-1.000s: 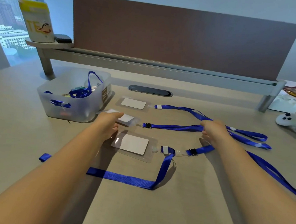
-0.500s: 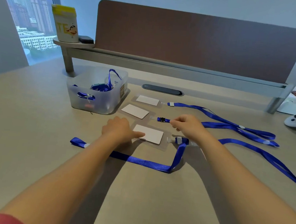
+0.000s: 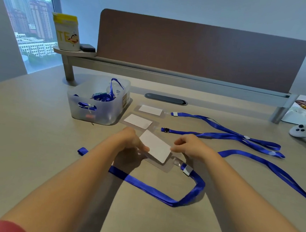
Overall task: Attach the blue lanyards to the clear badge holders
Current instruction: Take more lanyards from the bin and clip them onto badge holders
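1. We are pinching the nearest badge holder point(image 3: 154, 147) between left hand point(image 3: 131, 140) and right hand point(image 3: 192, 145), tilted, long axis running far-left to near-right.
2. Its lanyard point(image 3: 160, 191) is looping over bare desk point(image 3: 25, 131) nearby.

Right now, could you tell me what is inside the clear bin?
The bin holds a tangle of blue lanyards, one strap looping above the rim. Its frosted walls blur whatever lies underneath, so the rest cannot be made out.

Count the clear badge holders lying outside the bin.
3: far badge holder beside the bin, middle badge holder nearer, nearest badge holder held in both hands. The bin may hide more.
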`<state>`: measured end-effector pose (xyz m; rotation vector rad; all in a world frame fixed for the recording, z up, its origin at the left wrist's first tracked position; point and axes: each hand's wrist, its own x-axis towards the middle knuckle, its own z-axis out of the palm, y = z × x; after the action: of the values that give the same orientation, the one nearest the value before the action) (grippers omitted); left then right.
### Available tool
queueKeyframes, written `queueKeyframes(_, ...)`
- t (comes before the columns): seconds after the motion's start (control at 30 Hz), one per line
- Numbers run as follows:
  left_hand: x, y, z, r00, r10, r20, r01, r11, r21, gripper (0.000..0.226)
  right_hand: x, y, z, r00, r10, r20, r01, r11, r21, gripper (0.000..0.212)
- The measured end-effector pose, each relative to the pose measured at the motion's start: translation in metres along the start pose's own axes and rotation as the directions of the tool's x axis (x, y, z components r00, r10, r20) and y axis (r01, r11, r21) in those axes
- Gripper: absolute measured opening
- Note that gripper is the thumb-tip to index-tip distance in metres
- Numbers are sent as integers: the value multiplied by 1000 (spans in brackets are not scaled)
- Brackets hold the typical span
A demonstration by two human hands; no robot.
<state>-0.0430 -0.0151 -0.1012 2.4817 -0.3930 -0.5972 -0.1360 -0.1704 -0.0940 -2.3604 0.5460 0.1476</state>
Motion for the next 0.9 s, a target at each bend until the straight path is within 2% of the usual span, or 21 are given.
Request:
queueKeyframes(0.1, -9, 5, -13, 983, 172, -63, -182, 954, -237, 43, -1, -1, 3, 999, -8, 37, 9, 1000, -3, 49)
queueKeyframes(0.17, -15, 9, -22, 955, 251, -161, -287, 918, -274, 34, -2, -2, 4, 999, -14, 51, 14, 1000, 10, 47)
queueKeyframes(0.3, -23, 13, -37, 905, 282, -318, -395, 835, -382, 26, -6, -6, 6, 998, -65, 13, 60, 970, 237, 9)
queueKeyframes(0.37, -26, 14, -42, 895, 251, -370, -413, 780, -471, 26, -6, -9, 4, 995, -94, -15, 93, 938, 333, 9)
queueKeyframes(0.5, -25, 9, -46, 908, 91, -410, -365, 652, -664, 40, -9, -19, 2, 991, -136, 4, 114, 845, 522, 12)
queueKeyframes(0.63, -19, -1, -47, 933, -20, -360, -295, 532, -794, 41, -14, -28, 3, 989, -144, -29, 134, 810, 571, 15)
queueKeyframes(0.77, -17, -12, -45, 962, -49, -268, -220, 438, -871, 47, -19, -35, 2, 982, -166, -94, 189, 780, 596, 20)
queueKeyframes(0.83, -16, -16, -42, 981, -69, -183, -132, 452, -882, 33, -22, -41, 2, 972, -183, -150, 237, 777, 583, 23)
queueKeyframes(0.9, -16, -18, -39, 989, -92, -118, -51, 535, -843, 19, -24, -47, 0, 960, -187, -207, 274, 773, 573, 25)
